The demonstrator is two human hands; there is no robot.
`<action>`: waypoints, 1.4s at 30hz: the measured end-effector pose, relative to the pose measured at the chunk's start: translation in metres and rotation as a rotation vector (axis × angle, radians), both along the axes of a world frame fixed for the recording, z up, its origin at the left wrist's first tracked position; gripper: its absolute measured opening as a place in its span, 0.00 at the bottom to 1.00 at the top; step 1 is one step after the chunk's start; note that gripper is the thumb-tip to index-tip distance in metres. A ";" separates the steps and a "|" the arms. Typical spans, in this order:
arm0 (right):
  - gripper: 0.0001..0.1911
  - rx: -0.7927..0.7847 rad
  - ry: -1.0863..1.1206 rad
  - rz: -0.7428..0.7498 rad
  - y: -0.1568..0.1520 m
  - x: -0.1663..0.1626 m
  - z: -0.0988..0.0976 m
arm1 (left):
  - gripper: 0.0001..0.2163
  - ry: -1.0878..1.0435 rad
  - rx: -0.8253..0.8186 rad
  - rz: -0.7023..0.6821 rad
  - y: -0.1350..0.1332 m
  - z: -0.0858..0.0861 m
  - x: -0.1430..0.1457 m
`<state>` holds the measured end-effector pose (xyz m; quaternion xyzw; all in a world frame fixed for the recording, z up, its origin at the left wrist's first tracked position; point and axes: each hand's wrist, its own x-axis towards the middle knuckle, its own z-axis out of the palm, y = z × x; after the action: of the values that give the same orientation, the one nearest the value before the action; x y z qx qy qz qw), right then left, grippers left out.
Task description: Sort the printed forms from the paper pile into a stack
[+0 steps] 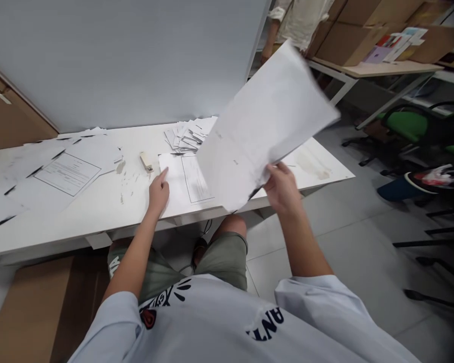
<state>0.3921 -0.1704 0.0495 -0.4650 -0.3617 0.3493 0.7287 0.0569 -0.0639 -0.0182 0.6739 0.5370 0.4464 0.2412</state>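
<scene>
My right hand is closed on the lower edge of a sheaf of white sheets lifted off the table and tilted up to the right; the sheets are blurred by motion. My left hand rests on a printed sheet lying flat near the white table's front edge, with the forefinger stretched toward the sheet's top left corner and the other fingers curled. A small beige stapler lies just beyond that hand.
A loose heap of papers sits at the back by the white partition. More printed sheets cover the table's left. Cardboard boxes stand under the table. A person stands behind; green chairs at right.
</scene>
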 end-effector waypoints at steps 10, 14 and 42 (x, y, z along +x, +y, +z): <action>0.06 -0.274 0.679 0.066 0.008 -0.113 -0.079 | 0.26 -0.232 -0.129 -0.069 0.000 -0.001 0.001; 0.07 -0.303 0.720 0.176 0.002 -0.134 -0.077 | 0.27 -0.267 -0.163 -0.071 0.003 -0.006 -0.001; 0.24 0.081 0.023 0.149 0.073 -0.042 -0.017 | 0.23 -0.238 0.402 0.100 -0.044 0.074 -0.033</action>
<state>0.3503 -0.0975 0.0329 -0.4030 -0.4006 0.3928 0.7231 0.0242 -0.1078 0.0555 0.6235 0.4377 0.6322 0.1414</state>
